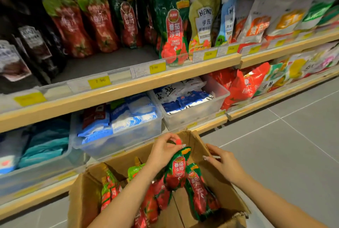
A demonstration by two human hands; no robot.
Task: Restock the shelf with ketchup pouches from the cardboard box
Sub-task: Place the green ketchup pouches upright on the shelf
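Left hand pinching the ketchup pouch by its cap should lift straight out of the cardboard box, right hand, fingers relaxed, steadying its wall.

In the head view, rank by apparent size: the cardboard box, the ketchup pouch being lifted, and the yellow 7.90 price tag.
1. cardboard box, largest by far.
2. ketchup pouch gripped by the left hand.
3. yellow 7.90 price tag, though it sits farther from the camera.
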